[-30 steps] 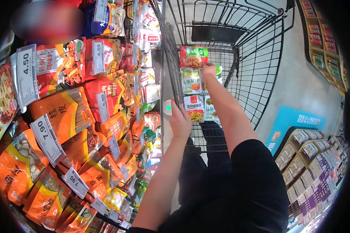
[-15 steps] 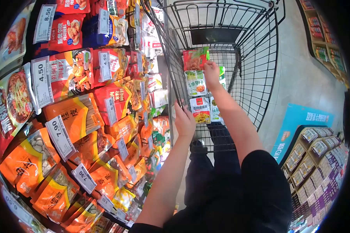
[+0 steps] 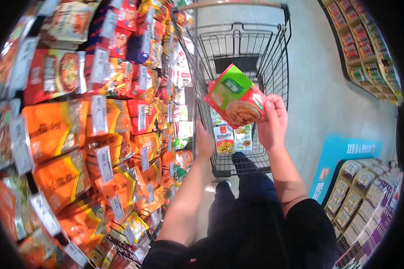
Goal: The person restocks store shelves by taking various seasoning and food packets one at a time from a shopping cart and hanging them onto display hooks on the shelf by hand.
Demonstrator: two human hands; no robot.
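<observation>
Raised over the black wire cart [image 3: 280, 85], a red and green food packet [image 3: 238, 96] is pinched at its right edge by my right hand [image 3: 274, 121]. The packet is tilted, with a picture of food on its front. My left hand [image 3: 205, 140] is at the cart's left side, its fingers mostly hidden behind or blurred against the wire. Below the raised packet, a white packet with a red label and noodle-like food [image 3: 224, 140] lies in the cart beside a white and green packet [image 3: 243, 138]. Other packets in the cart are partly covered by the raised one.
Shelves on the left hold orange packets [image 3: 56, 127] and red packets [image 3: 54, 74] with price tags [image 3: 98, 114]. A curved shelf [image 3: 359, 54] stands at upper right. At lower right are a blue floor sign [image 3: 348, 148] and a display of boxed goods [image 3: 359, 188].
The red and green packet has been lifted from the cart's far end toward the camera by my right hand. The view has shifted along the shelves.
</observation>
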